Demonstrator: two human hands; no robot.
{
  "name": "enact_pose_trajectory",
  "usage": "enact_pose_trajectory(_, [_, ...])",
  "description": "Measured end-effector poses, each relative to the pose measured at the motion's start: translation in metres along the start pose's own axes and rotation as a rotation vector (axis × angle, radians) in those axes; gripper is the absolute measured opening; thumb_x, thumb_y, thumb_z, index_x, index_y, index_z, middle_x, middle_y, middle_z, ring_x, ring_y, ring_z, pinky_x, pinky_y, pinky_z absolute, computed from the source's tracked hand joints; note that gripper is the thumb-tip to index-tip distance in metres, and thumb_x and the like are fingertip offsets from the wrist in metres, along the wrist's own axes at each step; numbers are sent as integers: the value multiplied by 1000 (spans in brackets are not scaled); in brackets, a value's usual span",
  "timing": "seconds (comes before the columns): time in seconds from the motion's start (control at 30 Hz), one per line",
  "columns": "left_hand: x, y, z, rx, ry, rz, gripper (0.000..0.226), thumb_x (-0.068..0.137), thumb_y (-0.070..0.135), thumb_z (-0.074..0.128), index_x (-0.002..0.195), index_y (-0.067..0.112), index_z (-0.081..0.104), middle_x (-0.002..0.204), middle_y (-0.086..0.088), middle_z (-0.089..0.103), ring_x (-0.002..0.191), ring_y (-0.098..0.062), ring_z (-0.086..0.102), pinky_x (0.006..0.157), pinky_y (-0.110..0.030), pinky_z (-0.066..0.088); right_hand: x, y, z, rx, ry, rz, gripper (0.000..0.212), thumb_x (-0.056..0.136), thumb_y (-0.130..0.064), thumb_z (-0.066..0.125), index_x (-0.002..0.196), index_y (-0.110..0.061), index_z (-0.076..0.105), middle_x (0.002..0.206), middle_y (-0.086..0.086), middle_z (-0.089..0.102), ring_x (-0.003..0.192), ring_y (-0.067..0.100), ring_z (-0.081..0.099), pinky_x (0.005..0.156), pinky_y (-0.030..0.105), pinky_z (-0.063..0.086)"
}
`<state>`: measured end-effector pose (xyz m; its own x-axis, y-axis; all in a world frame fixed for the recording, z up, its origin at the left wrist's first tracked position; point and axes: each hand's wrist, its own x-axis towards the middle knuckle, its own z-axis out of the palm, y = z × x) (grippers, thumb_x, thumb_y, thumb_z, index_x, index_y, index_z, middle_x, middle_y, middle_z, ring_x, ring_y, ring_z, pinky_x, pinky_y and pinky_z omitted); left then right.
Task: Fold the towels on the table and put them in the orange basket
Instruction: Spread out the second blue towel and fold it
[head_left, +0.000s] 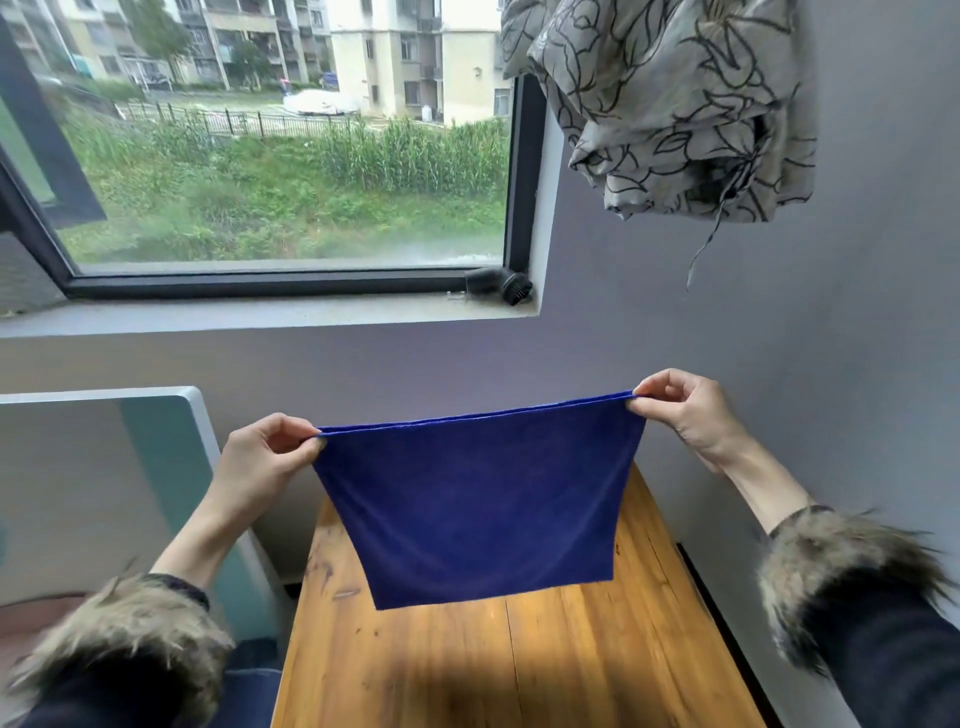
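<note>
Head view: left grip (270, 457) and right grip (685, 410) each pinch a top corner of the blue towel (478, 499), hanging above the counter (519, 665).

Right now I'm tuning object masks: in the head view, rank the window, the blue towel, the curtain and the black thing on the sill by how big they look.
1. Window
2. Curtain and towel: too alike to rank, and the towel is nearer the camera.
3. Black thing, smallest.

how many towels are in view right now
1: a blue towel held up by its top corners above the wooden table, left hand and right hand pinching it. Others may lie outside the frame.
</note>
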<state>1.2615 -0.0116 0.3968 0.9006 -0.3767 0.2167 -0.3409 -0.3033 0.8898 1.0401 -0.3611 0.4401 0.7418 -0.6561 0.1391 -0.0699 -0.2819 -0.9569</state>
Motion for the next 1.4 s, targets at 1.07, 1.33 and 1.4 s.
enact_pose_trajectory(1.07, [-31,-12,3,-98,-109,-84,15,88,4,59,83,14,68,76,2,72,70,-8,63,65,-10,51,-15,22,-6,-149,-191,145,8,87,-3,61,91,3,64,82,11,66,73,17,60,67,16,52])
enact_pose_trajectory(1.33, [-16,-23,17,-72,-169,-145,17,89,4,58,82,13,70,77,1,70,68,-7,58,67,-20,50,-12,43,-11,15,-208,321,7,86,-7,62,80,-7,64,73,4,62,58,8,58,57,20,50])
enact_pose_trajectory(1.4, [-13,-36,28,-38,-191,-185,14,90,3,57,86,6,70,81,-7,69,72,-13,57,71,-28,49,-7,59,-6,-20,-226,390,6,86,-8,62,81,-7,64,76,7,62,63,13,56,60,24,48])
